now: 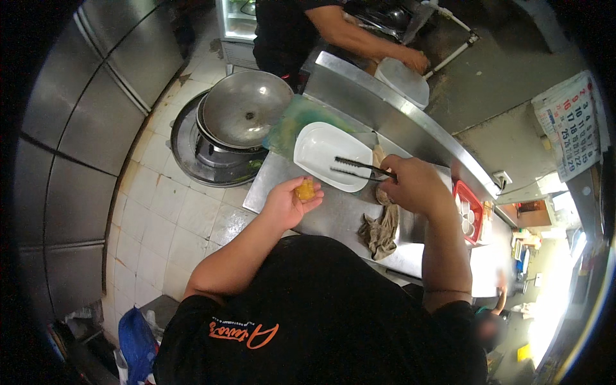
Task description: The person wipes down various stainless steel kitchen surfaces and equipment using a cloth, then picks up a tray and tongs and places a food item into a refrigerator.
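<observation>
My left hand [291, 204] holds a small yellow-orange piece of food [305, 189] between thumb and fingers, over the near edge of a steel table [322, 216]. In my right hand [418, 185] is a pair of dark tongs [358, 163], their arms apart with nothing between the tips. The tongs reach over a white oblong dish [325, 144], whose visible inside holds nothing. That dish rests partly on a stained green cutting board [301, 115]. A crumpled brown cloth [379, 233] lies below my right hand.
Left of the table, a large steel wok [248, 108] rests above a wide dark round pan [192, 163]. A steel ledge [375, 89] runs behind the board. Beyond it, another person's arm [356, 36] reaches to a white tub [402, 82]. A red tray [469, 211] with white cups stands right.
</observation>
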A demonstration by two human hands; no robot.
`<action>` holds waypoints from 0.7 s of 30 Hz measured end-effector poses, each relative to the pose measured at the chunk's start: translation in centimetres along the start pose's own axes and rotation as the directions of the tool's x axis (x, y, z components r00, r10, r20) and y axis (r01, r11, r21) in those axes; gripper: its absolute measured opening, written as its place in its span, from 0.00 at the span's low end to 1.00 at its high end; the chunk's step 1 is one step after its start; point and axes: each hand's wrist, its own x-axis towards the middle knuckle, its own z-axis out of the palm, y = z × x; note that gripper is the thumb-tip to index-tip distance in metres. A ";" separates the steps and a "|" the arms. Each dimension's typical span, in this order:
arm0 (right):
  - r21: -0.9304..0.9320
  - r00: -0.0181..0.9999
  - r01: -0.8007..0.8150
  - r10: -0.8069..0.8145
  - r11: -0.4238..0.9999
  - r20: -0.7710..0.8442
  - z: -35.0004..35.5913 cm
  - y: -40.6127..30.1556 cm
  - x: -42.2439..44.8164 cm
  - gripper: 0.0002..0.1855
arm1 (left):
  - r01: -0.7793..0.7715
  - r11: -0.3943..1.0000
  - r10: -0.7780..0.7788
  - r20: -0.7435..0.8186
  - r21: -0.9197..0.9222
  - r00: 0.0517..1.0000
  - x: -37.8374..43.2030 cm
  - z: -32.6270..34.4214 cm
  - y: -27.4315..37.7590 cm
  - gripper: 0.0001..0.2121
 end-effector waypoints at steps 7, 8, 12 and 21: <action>0.183 0.966 -0.243 0.255 0.953 -0.042 19.0 7.8 6.4 0.19 | 0.083 0.996 -0.083 0.021 0.033 0.996 0.4 -1.8 2.1 0.11; 0.174 0.946 -0.321 0.323 0.931 0.015 17.9 4.9 7.1 0.18 | 0.049 0.998 -0.049 -0.009 0.038 0.999 -0.1 -2.8 2.9 0.11; 0.247 0.938 -0.293 0.328 0.924 -0.113 19.6 4.1 6.8 0.19 | 0.032 0.998 -0.030 -0.048 0.050 0.998 -2.0 -4.3 3.8 0.12; 0.584 0.892 0.335 -0.050 0.739 -0.449 19.3 -1.4 5.3 0.11 | -0.187 0.980 0.186 -0.022 -0.063 0.982 -9.7 0.0 5.0 0.21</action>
